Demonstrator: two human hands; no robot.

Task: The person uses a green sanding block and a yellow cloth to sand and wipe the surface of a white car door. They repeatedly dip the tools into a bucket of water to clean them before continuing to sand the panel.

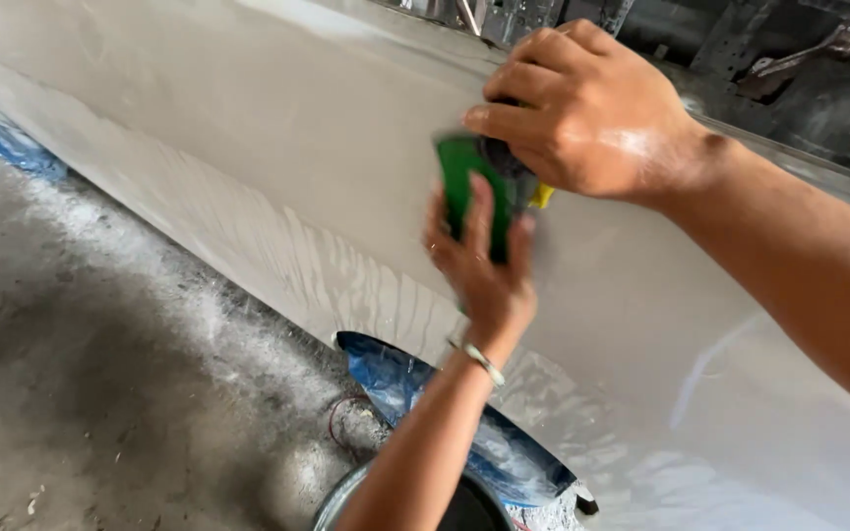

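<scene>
A pale grey car body panel, wet and streaked, fills most of the view. My left hand, with a thin bracelet at the wrist, reaches up from below and presses a green sanding pad flat against the panel. The pad is blurred. My right hand comes in from the right and closes over a dark lump with a yellow edge, right at the pad's top. The fingers hide most of that lump, so I cannot tell what it is.
Grey milky water runs down the panel below the hands. Blue plastic sheeting shows in the wheel arch opening. A round bucket rim sits at the bottom. A wet concrete floor lies to the left, with a red wire loop on it.
</scene>
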